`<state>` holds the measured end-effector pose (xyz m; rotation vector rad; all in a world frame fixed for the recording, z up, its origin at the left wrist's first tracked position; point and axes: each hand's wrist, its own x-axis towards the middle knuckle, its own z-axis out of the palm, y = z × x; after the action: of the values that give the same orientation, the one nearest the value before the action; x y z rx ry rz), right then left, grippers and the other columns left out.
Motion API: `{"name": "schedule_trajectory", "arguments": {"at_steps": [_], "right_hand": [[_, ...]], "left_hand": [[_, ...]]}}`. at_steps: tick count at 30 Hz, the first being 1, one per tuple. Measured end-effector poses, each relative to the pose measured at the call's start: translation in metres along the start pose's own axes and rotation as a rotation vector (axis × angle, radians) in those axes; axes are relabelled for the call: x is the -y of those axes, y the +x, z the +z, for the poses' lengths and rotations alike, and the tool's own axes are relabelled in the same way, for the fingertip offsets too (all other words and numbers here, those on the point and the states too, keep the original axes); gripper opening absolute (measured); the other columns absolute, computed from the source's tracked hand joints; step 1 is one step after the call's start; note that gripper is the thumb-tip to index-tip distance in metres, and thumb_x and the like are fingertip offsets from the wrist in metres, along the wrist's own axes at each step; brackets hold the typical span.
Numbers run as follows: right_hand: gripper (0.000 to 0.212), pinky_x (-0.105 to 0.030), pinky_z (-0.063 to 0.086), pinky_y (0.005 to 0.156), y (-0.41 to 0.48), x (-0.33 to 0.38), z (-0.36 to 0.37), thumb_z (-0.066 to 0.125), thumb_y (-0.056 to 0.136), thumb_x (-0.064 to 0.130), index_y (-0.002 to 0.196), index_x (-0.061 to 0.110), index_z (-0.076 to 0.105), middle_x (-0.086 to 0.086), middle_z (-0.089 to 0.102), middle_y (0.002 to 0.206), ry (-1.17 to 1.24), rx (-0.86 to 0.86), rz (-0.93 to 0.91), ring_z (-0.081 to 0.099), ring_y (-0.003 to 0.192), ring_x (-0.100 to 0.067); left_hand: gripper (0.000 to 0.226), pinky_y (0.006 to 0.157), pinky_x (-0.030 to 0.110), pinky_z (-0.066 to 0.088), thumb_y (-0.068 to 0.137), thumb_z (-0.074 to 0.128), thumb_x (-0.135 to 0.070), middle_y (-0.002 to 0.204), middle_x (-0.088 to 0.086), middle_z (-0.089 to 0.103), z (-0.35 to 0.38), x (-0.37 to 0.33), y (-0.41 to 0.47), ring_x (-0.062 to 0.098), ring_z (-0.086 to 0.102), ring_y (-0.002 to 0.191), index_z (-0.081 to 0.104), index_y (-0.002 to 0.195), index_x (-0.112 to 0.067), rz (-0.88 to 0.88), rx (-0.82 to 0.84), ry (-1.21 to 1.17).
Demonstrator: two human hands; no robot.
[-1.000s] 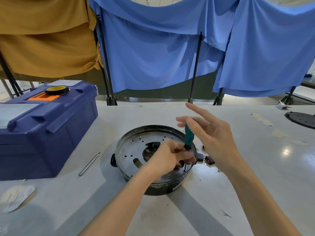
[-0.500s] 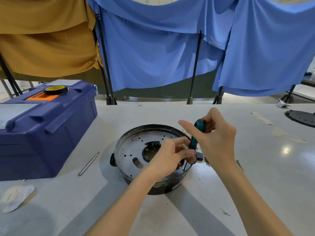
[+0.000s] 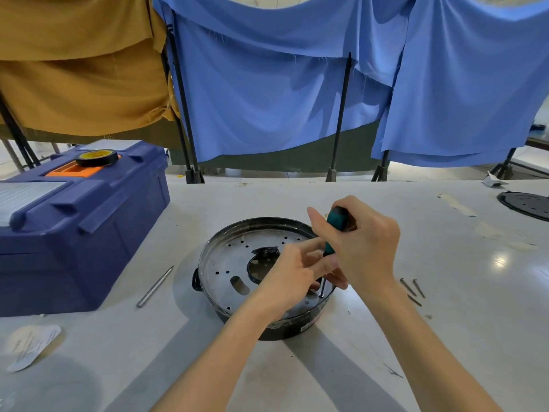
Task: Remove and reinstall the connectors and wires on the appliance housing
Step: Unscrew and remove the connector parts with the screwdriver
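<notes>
A round appliance housing (image 3: 225,263) lies upside down on the white table, its perforated metal plate facing up. My right hand (image 3: 365,248) grips the green handle of a screwdriver (image 3: 334,230), held upright with its tip on a screw (image 3: 321,295) near the plate's right rim. My left hand (image 3: 294,272) lies on the plate and its fingers steady the screwdriver shaft. The connectors and wires are hidden behind my hands.
A blue toolbox (image 3: 74,221) with a roll of black tape (image 3: 96,157) on top stands at the left. A metal rod (image 3: 154,286) lies beside the housing. Several dark screws (image 3: 411,288) lie at the right. A paper label (image 3: 29,346) is at the front left, a black disc (image 3: 525,205) far right.
My right hand closed round the screwdriver handle and brought it upright. The tip came down onto the screw at the plate's right rim. My left hand stayed on the plate.
</notes>
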<state>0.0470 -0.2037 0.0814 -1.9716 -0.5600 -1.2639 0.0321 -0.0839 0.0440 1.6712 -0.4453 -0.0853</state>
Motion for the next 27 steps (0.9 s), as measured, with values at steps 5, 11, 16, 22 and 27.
{"name": "schedule_trajectory", "arguments": {"at_steps": [5,11,16,22,27], "right_hand": [[0.028,-0.029,0.052,0.057,0.008,-0.003,-0.005,0.068,0.085,0.039,0.079,0.012,0.072,0.004,0.064,0.064,0.02,0.105,0.043,0.058,0.057,-0.013],[0.019,-0.012,0.054,0.074,0.005,-0.007,-0.013,0.069,0.087,0.016,0.106,0.016,0.07,0.011,0.073,0.091,0.445,0.351,0.244,0.071,0.082,0.0],[0.013,-0.013,0.052,0.065,-0.004,0.001,-0.003,0.075,0.081,0.014,0.087,0.003,0.073,-0.005,0.07,0.072,0.096,0.029,-0.018,0.062,0.062,-0.009],[0.029,-0.035,0.048,0.048,-0.015,0.01,0.005,0.081,0.077,0.018,0.074,0.0,0.058,-0.008,0.058,0.061,-0.002,-0.129,0.042,0.049,0.051,-0.021],[0.026,-0.035,0.053,0.06,-0.003,0.01,-0.007,0.074,0.082,0.035,0.082,0.011,0.064,0.002,0.063,0.068,0.135,0.116,0.128,0.059,0.061,-0.017]], "left_hand": [[0.03,0.083,0.053,0.048,0.093,0.055,-0.043,0.09,0.006,0.075,-0.003,0.001,-0.001,0.019,0.071,0.085,0.064,0.112,-0.022,-0.013,0.028,-0.018],[0.022,0.075,0.019,0.048,0.099,0.049,-0.031,0.093,0.004,0.076,-0.011,-0.006,-0.001,0.012,0.07,0.083,0.063,0.113,-0.021,-0.068,0.064,-0.033],[0.02,0.076,0.014,0.049,0.101,0.048,-0.025,0.096,-0.002,0.075,-0.016,-0.009,-0.002,0.012,0.07,0.092,0.067,0.103,-0.031,-0.082,0.11,-0.036],[0.021,0.083,0.021,0.053,0.091,0.063,-0.023,0.101,0.007,0.073,-0.017,-0.006,-0.004,0.019,0.071,0.093,0.068,0.107,-0.035,-0.028,0.036,-0.046],[0.023,0.089,0.045,0.054,0.096,0.055,-0.01,0.092,0.008,0.075,-0.018,-0.007,-0.006,0.023,0.072,0.09,0.07,0.102,-0.026,-0.033,0.013,-0.07]]}}
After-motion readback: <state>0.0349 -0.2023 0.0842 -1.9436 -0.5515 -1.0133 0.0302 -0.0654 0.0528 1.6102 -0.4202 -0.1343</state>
